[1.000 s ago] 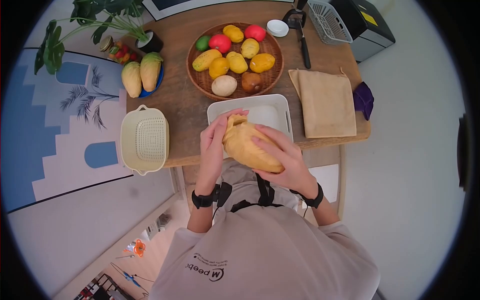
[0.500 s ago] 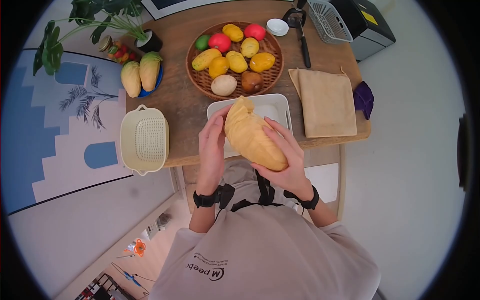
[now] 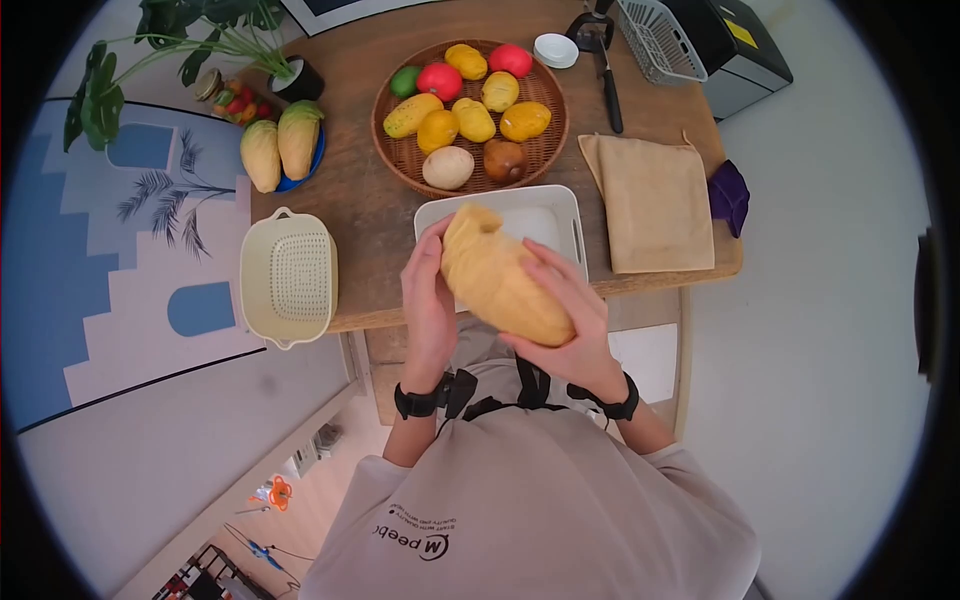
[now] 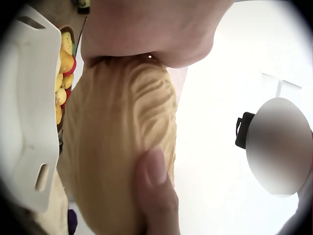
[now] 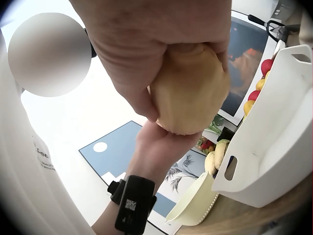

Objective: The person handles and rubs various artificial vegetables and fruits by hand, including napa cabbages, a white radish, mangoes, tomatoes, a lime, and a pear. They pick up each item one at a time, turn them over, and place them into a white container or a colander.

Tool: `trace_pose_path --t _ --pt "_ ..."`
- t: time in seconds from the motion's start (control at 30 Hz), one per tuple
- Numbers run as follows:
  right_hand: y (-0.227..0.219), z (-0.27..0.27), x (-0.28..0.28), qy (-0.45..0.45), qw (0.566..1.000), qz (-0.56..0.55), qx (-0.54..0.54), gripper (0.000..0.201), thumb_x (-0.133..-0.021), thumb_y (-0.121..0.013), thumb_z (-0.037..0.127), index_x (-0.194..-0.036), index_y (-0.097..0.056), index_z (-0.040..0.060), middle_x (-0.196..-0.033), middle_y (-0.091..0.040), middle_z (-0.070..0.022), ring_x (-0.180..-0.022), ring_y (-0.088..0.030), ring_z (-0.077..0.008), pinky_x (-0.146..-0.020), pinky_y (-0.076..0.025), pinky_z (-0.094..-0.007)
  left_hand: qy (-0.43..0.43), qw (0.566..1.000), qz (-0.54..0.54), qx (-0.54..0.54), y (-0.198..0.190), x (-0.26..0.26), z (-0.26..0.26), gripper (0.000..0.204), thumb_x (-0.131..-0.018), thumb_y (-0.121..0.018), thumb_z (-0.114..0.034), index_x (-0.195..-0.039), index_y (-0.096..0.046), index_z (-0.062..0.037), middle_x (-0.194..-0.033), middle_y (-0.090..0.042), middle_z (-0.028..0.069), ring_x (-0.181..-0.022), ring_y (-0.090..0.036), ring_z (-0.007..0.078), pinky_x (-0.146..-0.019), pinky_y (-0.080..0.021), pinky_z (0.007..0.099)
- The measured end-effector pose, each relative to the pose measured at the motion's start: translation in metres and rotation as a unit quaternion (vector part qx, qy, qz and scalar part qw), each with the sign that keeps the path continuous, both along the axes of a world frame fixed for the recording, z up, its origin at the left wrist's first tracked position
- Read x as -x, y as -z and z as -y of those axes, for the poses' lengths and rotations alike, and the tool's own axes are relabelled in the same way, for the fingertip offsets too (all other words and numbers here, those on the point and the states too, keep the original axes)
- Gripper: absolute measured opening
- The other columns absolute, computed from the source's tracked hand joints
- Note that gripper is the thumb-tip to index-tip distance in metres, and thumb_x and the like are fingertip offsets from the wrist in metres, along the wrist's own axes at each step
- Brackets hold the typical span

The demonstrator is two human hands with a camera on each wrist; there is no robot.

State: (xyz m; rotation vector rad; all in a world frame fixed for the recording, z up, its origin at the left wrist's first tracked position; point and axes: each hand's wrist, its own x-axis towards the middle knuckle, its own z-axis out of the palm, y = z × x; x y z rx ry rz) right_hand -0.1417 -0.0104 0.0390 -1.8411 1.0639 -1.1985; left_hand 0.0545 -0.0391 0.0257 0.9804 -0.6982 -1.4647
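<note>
Both hands hold a large yellow-tan oblong thing with a wrinkled surface (image 3: 505,280) above the near side of a white tray (image 3: 548,215). My right hand (image 3: 580,335) grips its lower right end, fingers over the top. At its upper left side my left hand (image 3: 430,300) holds it with curved fingers. The left wrist view shows the folded skin of the oblong thing (image 4: 117,132) close up, a thumb pressed on it. In the right wrist view the right hand (image 5: 156,39) wraps round the rounded end (image 5: 190,93).
Behind the tray stands a wicker basket (image 3: 385,150) of fruit. A cream strainer basket (image 3: 290,280) is at the left, near a blue plate (image 3: 318,160) with two pale yellow fruits. Folded beige cloth (image 3: 658,210), a black-handled tool (image 3: 612,105) and a grey basket (image 3: 660,45) lie right.
The oblong thing has turned and tilted between the hands, its narrow end moving up, then slightly down and left. Both hands have shifted slightly with it.
</note>
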Motion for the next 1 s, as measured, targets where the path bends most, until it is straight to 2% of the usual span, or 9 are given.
trace_pose_path --t 0.07,0.2,0.27,0.4,0.57,0.67,0.8,0.9,1.0 --pt "-0.001 0.005 -0.004 0.061 0.997 0.043 -0.024 0.076 -0.074 -0.093 0.008 -0.145 -0.066 0.0027 -0.156 -0.057 -0.0215 -0.136 -0.062 -0.0412 -0.112 -0.053 -0.0450 -0.019 0.999 0.035 0.037 -0.002 0.009 0.000 0.053 -0.118 -0.041 -0.035 -0.151 -0.054 0.0046 -0.148 -0.064 0.0153 -0.140 -0.058 0.0246 -0.120 -0.042 0.0374" --pt "-0.003 -0.001 -0.007 -0.005 1.000 -0.006 -0.006 0.074 -0.073 -0.093 0.006 -0.143 -0.067 0.0031 -0.154 -0.058 -0.0210 -0.135 -0.063 -0.0414 -0.111 -0.054 -0.0452 -0.024 0.997 0.045 0.050 -0.012 0.009 0.001 0.050 -0.119 -0.041 -0.031 -0.149 -0.057 0.0049 -0.147 -0.065 0.0152 -0.138 -0.060 0.0239 -0.119 -0.044 0.0375" --pt "-0.004 0.000 -0.003 -0.035 0.999 -0.017 -0.005 0.074 -0.073 -0.092 0.006 -0.142 -0.067 0.0031 -0.153 -0.059 -0.0212 -0.134 -0.063 -0.0418 -0.110 -0.055 -0.0453 -0.015 0.992 0.101 0.073 -0.013 0.002 0.003 0.046 -0.119 -0.042 -0.027 -0.148 -0.060 0.0039 -0.145 -0.066 0.0148 -0.135 -0.062 0.0227 -0.117 -0.045 0.0365" --pt "-0.005 0.004 0.000 0.005 0.997 -0.075 0.035 0.075 -0.072 -0.092 0.004 -0.143 -0.068 0.0051 -0.153 -0.059 -0.0204 -0.134 -0.063 -0.0421 -0.108 -0.056 -0.0463 -0.005 0.960 0.262 0.100 -0.017 -0.001 0.000 0.040 -0.119 -0.043 -0.019 -0.146 -0.062 0.0030 -0.144 -0.068 0.0152 -0.130 -0.065 0.0208 -0.114 -0.046 0.0338" --pt "-0.007 0.003 0.002 -0.027 0.992 -0.113 0.053 0.074 -0.072 -0.091 0.006 -0.142 -0.069 0.0093 -0.153 -0.059 -0.0185 -0.134 -0.062 -0.0419 -0.106 -0.058 -0.0475 0.011 0.955 0.271 0.117 -0.016 0.002 0.004 0.040 -0.117 -0.043 -0.015 -0.149 -0.059 0.0036 -0.148 -0.067 0.0165 -0.134 -0.063 0.0222 -0.115 -0.045 0.0348" --pt "-0.013 0.007 0.002 0.037 0.991 -0.115 0.052 0.074 -0.072 -0.091 0.007 -0.143 -0.069 0.0101 -0.152 -0.059 -0.0181 -0.134 -0.062 -0.0421 -0.106 -0.058 -0.0470 0.002 0.946 0.300 0.121 -0.017 0.005 0.001 0.041 -0.116 -0.042 -0.013 -0.150 -0.058 0.0038 -0.149 -0.065 0.0177 -0.137 -0.061 0.0260 -0.117 -0.044 0.0371" --pt "-0.011 0.002 0.002 -0.033 0.990 -0.125 0.051 0.077 -0.071 -0.093 0.007 -0.143 -0.068 0.0090 -0.153 -0.059 -0.0186 -0.134 -0.062 -0.0421 -0.107 -0.057 -0.0474 0.005 0.921 0.352 0.169 -0.013 0.006 0.002 0.041 -0.116 -0.042 -0.012 -0.151 -0.057 0.0036 -0.151 -0.063 0.0197 -0.139 -0.060 0.0315 -0.118 -0.043 0.0393" --pt "-0.011 0.004 0.002 -0.021 0.992 -0.113 0.045 0.079 -0.069 -0.095 0.006 -0.143 -0.068 0.0069 -0.153 -0.059 -0.0205 -0.136 -0.062 -0.0432 -0.110 -0.055 -0.0485 -0.007 0.896 0.405 0.183 -0.019 0.005 -0.001 0.044 -0.117 -0.041 -0.018 -0.151 -0.058 0.0041 -0.147 -0.067 0.0165 -0.135 -0.062 0.0265 -0.117 -0.043 0.0370" --pt "-0.014 0.007 0.002 -0.022 0.991 -0.122 0.049 0.078 -0.069 -0.094 0.006 -0.143 -0.068 0.0077 -0.153 -0.059 -0.0195 -0.135 -0.062 -0.0421 -0.109 -0.056 -0.0478 -0.017 0.907 0.380 0.180 -0.025 0.008 -0.002 0.044 -0.118 -0.041 -0.020 -0.151 -0.057 0.0043 -0.147 -0.067 0.0161 -0.135 -0.062 0.0267 -0.117 -0.043 0.0366"
